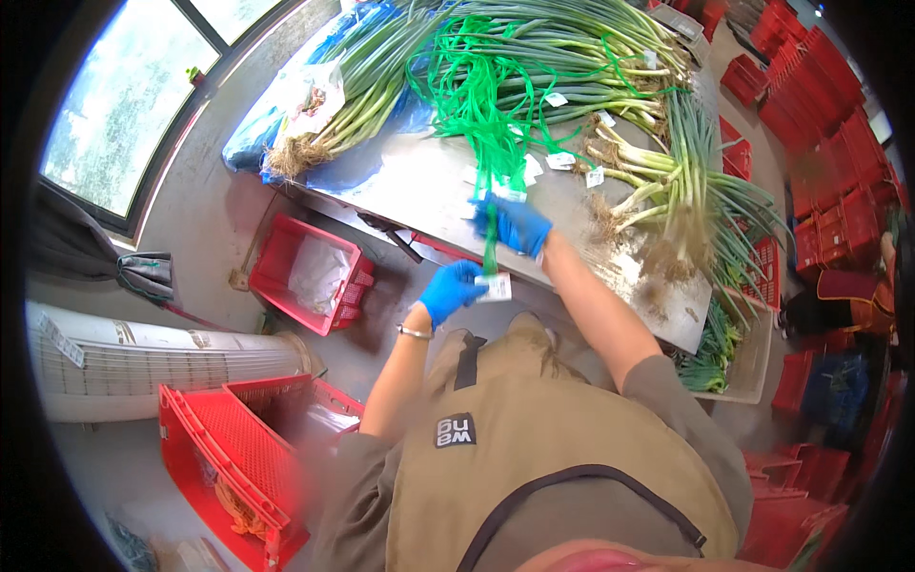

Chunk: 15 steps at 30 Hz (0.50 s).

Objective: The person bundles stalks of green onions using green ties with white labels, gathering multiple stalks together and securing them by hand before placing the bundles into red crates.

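Observation:
My left hand (pixel 449 292), in a blue glove, pinches a white label (pixel 495 287) that bears print, just off the table's front edge. A green strip (pixel 490 243) runs up from this label. Higher up, my right hand (pixel 516 223), also gloved in blue, has its fingers closed around that strip, beside a cluster of white tags. Beyond it spreads a tangled bundle of green net strips (pixel 475 93) with white tags at their ends. Leeks or large green onions (pixel 572 57) lie behind the strips, and a smaller rooted bunch (pixel 643 179) rests to the right.
The metal table (pixel 422 186) carries another onion bunch (pixel 357 107) on blue plastic at left. On the floor are a red crate (pixel 261 279) and a larger red crate (pixel 236 443). A pale bin (pixel 750 357) with greens stands right. Red crates (pixel 815 100) are stacked beyond, near another person (pixel 836 307).

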### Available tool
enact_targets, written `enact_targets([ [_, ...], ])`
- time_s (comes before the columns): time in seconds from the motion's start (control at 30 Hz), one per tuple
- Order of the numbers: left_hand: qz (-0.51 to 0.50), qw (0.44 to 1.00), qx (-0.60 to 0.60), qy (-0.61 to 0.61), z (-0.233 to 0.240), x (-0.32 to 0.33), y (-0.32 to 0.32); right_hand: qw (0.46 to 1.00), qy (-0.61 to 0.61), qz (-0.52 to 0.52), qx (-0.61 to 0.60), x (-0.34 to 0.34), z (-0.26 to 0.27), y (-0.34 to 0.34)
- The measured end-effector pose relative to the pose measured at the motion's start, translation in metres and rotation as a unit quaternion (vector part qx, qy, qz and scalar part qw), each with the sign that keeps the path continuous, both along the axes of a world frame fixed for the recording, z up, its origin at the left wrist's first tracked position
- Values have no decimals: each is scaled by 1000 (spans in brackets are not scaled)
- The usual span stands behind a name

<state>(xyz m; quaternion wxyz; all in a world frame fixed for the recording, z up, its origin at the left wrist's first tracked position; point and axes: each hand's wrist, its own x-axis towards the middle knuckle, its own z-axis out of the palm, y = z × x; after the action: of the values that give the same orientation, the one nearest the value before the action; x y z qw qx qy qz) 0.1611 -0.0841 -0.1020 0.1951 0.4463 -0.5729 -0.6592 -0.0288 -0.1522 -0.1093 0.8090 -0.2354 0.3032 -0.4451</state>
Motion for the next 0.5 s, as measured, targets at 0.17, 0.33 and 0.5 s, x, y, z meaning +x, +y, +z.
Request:
enact_targets([
  [0.17, -27, 942, -191, -276, -91, 130, 65, 976, -61, -199, 59, -42, 23, -27],
  [0.33, -77, 878, -117, -458, -258, 344, 188, 973, -41, -224, 45, -3, 3, 17],
  [0.5, -255, 776, -58, -574, -251, 408, 217, 939, 113, -324, 19, 36, 17, 67],
])
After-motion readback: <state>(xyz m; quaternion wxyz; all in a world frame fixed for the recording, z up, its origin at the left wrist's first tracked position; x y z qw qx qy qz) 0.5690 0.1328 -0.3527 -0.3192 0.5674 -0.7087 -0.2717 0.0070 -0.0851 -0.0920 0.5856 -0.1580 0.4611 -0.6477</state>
